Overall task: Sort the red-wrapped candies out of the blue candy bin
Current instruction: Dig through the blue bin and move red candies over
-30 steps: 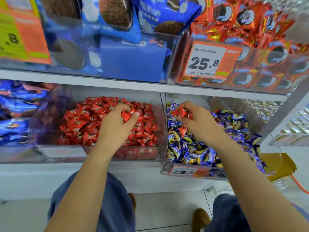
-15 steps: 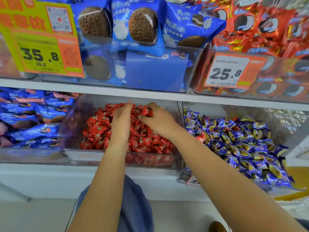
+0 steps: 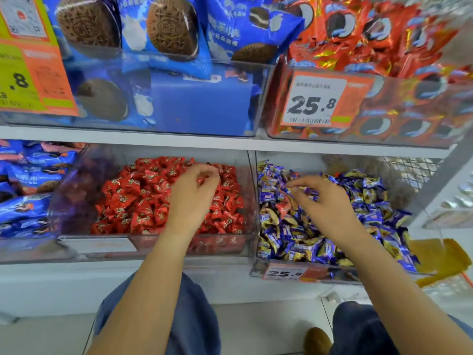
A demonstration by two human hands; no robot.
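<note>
This is a shop, at a self-service snack and sweets display. White metal shelves (image 3: pixel 179 143) carry clear plastic bins (image 3: pixel 252 206) heaped with loose wrapped candies, red ones (image 3: pixel 143 196) in one bin and blue-and-gold ones (image 3: pixel 371 201) in the next. Above sit blue packets of sandwich biscuits (image 3: pixel 163 34) and red packets (image 3: pixel 358 34). Orange printed price tags (image 3: pixel 317 101) reading 25.8, with barcodes, are fixed to the bin fronts.
</note>
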